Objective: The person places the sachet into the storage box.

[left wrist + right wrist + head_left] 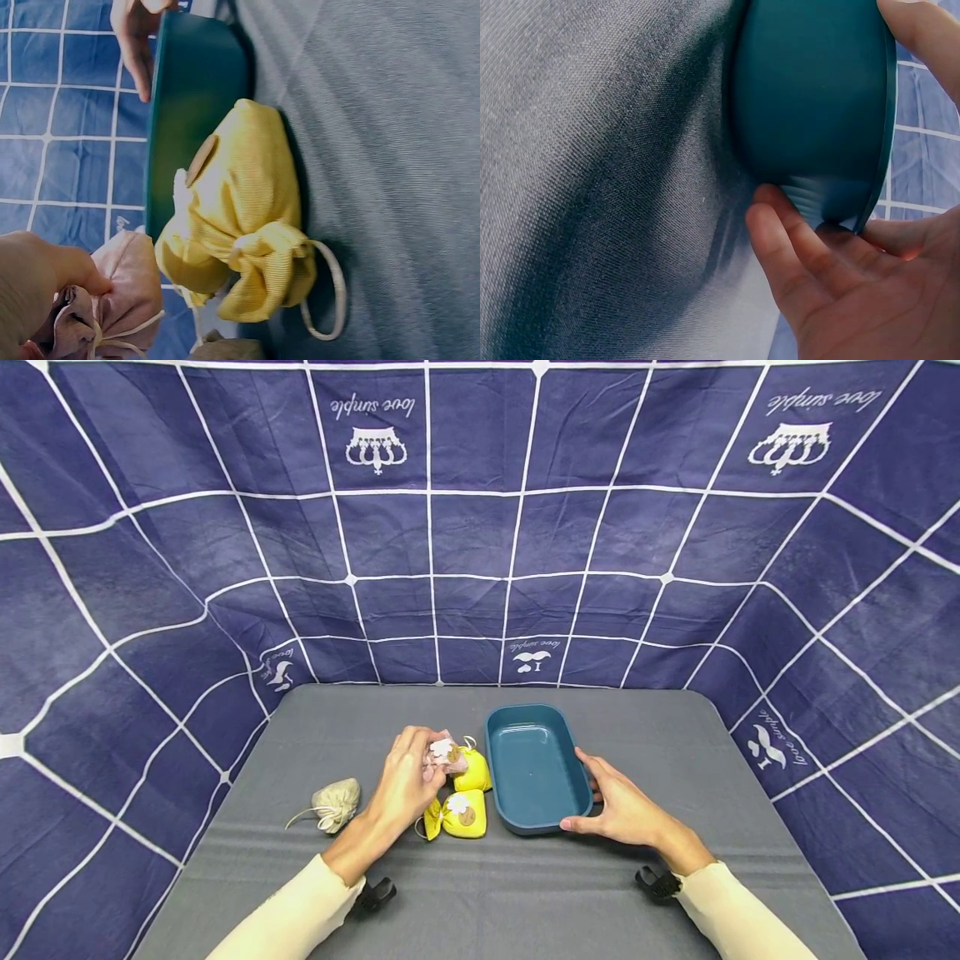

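Observation:
My left hand (408, 777) pinches a small pink drawstring pouch (449, 752) with a white flower decoration, raised above the table beside two yellow drawstring pouches. The farther yellow pouch (474, 770) stands against the left side of a teal rectangular box (534, 777). Nearer to me lies the other yellow pouch (465, 815), bearing a white flower and a round brown tag. My right hand (618, 806) holds the box's near right corner, thumb (930, 37) at the rim and fingers (787, 247) along the outer wall. The box's inside looks bare.
A beige drawstring pouch (337, 803) lies to the left of my left forearm, its cord trailing on the grey table cloth (525, 902). Blue cloth with white grid lines (480, 543) hangs behind the table and at both sides.

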Motion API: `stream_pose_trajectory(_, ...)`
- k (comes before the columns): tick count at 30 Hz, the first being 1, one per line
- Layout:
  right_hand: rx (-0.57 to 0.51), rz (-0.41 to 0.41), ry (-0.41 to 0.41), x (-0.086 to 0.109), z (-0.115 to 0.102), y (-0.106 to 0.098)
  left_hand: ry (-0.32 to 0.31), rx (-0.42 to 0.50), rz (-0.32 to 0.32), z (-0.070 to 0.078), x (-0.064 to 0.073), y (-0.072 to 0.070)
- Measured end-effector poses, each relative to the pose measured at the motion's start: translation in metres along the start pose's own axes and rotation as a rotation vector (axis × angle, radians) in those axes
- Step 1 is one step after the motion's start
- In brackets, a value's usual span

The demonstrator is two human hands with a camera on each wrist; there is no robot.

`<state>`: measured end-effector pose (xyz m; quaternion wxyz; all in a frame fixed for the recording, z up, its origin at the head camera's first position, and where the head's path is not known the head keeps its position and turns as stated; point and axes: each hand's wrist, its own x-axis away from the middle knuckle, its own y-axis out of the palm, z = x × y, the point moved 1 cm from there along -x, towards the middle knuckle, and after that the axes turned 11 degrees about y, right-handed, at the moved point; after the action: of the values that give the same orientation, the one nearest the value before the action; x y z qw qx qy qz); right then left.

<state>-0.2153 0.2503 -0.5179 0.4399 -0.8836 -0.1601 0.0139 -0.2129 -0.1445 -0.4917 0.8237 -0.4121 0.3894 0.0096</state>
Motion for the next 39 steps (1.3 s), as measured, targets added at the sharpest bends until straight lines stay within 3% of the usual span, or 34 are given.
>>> stream_pose_trajectory(9, 0.001, 0.000, 0.003, 0.000, 0.000, 0.000, -0.023, 0.036, -0.007, 0.004, -0.016, -0.003)
stream_pose_trajectory(21, 0.015, -0.009, 0.011, -0.002, -0.002, -0.002, -0.023, 0.091, 0.009, 0.009, -0.048, -0.001)
stream_pose_trajectory(26, 0.020, -0.005, 0.005, 0.000, -0.002, -0.001, -0.018, 0.124, -0.003, 0.009, -0.056, 0.009)
stream_pose_trajectory(34, 0.016, -0.006, 0.022, 0.003, -0.005, 0.003, 0.104, 0.179, 0.065, 0.015, -0.068, 0.022)
stream_pose_trajectory(35, 0.015, -0.004, 0.024, 0.003, -0.006, 0.003, 0.120, 0.203, 0.071, 0.011, -0.069, 0.027)
stream_pose_trajectory(36, 0.013, -0.002, 0.026, 0.002, -0.006, 0.004, 0.152, 0.238, 0.097, -0.002, -0.070, 0.040)
stream_pose_trajectory(39, 0.009, 0.006, 0.028, 0.001, -0.008, 0.005, 0.168, 0.254, 0.090, -0.007, -0.076, 0.053)
